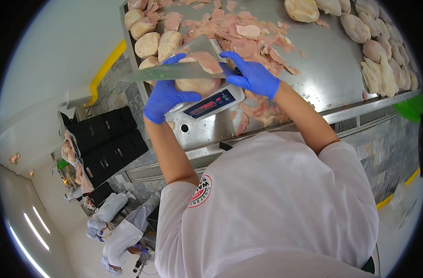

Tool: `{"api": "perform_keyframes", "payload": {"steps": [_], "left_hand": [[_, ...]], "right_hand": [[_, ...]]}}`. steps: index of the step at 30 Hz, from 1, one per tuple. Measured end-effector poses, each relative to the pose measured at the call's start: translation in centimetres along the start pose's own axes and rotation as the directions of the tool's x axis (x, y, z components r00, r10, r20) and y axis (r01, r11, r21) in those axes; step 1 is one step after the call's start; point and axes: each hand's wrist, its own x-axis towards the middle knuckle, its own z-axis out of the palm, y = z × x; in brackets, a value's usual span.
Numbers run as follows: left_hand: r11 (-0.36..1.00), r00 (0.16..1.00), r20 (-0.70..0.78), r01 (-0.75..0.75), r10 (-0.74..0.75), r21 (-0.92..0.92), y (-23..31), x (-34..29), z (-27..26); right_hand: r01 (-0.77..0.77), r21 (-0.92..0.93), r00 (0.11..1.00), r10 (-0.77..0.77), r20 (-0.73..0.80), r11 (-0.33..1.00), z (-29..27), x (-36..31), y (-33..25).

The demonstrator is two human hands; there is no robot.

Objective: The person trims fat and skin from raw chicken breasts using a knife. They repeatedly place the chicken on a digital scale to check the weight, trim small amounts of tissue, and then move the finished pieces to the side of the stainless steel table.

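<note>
My right hand [255, 78], in a blue glove, is closed round the dark handle of a long, wide-bladed knife [179, 72]. The blade points left and crosses over a rounded, pale pink piece of raw meat [197, 87]. My left hand [167, 99], gloved too, grips this piece from its left side, thumb along the lower edge and fingertips showing beyond the blade. Under the meat is a digital scale [211, 107] with a lit red display. Whether the meat rests on the scale's plate or is held just above it, I cannot tell.
Thin meat trimmings [244, 46] lie heaped on the steel table [322, 65] beyond the scale. Rounded meat pieces [146, 45] line its left edge; more pieces [382, 41] are piled at right. Black crates [105, 139] and two people [123, 241] in white are at left.
</note>
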Motion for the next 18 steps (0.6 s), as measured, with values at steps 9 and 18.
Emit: {"api": "perform_keyframes", "payload": {"steps": [9, 18], "left_hand": [[0.993, 0.994, 0.044, 0.105, -0.103, -0.048, 0.4, 0.1, -0.7], [0.988, 0.988, 0.135, 0.063, -0.081, 0.138, 1.2, 1.4, -1.6]], "right_hand": [[0.072, 0.231, 0.995, -0.085, 0.046, 0.970, 0.1, 1.9, 1.6], [0.162, 0.382, 0.975, -0.208, 0.080, 0.910, 0.8, 6.4, 3.3]]}}
